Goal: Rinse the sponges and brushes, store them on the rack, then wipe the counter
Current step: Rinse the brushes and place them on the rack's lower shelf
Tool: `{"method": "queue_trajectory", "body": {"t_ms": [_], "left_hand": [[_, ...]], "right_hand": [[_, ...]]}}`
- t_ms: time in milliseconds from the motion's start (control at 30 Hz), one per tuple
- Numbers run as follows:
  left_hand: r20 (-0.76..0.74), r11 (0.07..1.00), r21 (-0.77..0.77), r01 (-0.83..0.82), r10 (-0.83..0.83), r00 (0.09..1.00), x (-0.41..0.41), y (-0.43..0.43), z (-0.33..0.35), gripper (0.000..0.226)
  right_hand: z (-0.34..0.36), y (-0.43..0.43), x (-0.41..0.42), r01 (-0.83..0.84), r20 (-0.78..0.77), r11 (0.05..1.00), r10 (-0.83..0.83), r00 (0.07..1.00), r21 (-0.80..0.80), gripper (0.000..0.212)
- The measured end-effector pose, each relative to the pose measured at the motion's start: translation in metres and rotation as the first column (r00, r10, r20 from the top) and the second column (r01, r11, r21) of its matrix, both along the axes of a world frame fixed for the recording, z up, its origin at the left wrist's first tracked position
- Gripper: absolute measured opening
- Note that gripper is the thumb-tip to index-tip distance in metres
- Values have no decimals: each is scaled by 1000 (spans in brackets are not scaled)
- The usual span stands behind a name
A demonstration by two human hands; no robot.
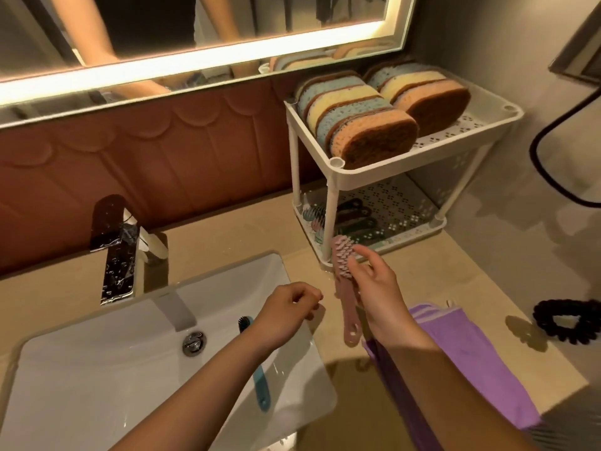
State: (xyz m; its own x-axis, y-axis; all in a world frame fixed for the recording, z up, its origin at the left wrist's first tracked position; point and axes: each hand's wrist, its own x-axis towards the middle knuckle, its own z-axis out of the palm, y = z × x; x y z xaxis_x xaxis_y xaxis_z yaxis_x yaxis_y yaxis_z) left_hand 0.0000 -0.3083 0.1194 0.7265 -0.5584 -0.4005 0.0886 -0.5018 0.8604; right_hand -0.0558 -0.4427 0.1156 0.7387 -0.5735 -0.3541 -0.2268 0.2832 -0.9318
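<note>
A person's right hand [374, 288] grips a pink brush [343, 288] by its handle, bristles up, over the desk [244, 229] between the sink [97, 369] and the rack [390, 169], apparently on its way to the lower shelf, where other brushes [351, 216] lie. The left hand [289, 307] hangs over the basin's rim, fingers curled in on nothing. A teal brush [260, 382] lies in the sink, likely awaiting its turn. Sponges [357, 122] stand on edge on the top shelf, probably to drain. A purple cloth [455, 346] lies ready for wiping.
</note>
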Motion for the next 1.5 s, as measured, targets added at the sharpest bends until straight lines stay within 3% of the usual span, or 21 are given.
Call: {"method": "queue_trajectory", "body": {"t_ms": [100,200,267,367,467,567,767,833,1067,1200,1333,1433,1500], "left_hand": [[56,997,-26,-75,77,996,14,-21,6,20],[117,990,-19,-142,143,983,28,-43,13,40],[218,985,-54,-167,175,960,38,-57,16,46],[363,973,-163,-161,211,908,45,-69,15,37],[474,974,-138,-182,226,851,49,-76,13,15],[595,980,-43,-193,181,783,48,-78,8,15],[728,981,9,-191,125,674,48,-78,-2,24],[726,982,10,-190,124,677,48,-79,-3,25],[679,981,81,-176,75,731,51,-77,4,20],[439,990,-49,-133,141,887,46,-71,9,22],[276,990,98,-105,74,958,31,-53,10,44],[154,988,148,50,-73,985,24,-34,10,25],[73,982,122,145,-155,985,18,-17,13,16]], "right_hand": [[4,-38,6,-7,-54,993,1,999,-121,24],[1,-74,18,-81,-153,956,39,987,-281,27],[-6,-100,29,-150,-260,895,39,965,-420,27],[-17,-133,47,-338,-450,740,53,891,-582,27],[-21,-155,66,-509,-584,607,91,807,-610,24],[-23,-164,79,-661,-662,443,179,728,-607,26],[-43,-166,96,-752,-700,342,284,655,-564,26],[-47,-163,96,-770,-716,302,288,636,-563,27],[-51,-161,83,-762,-717,335,273,642,-555,24],[-43,-155,72,-765,-730,351,257,633,-540,26],[-22,-139,61,-733,-709,334,215,671,-592,32],[2,-120,54,-694,-654,354,245,716,-627,33],[17,-100,44,-734,-669,322,304,679,-598,30]]}}
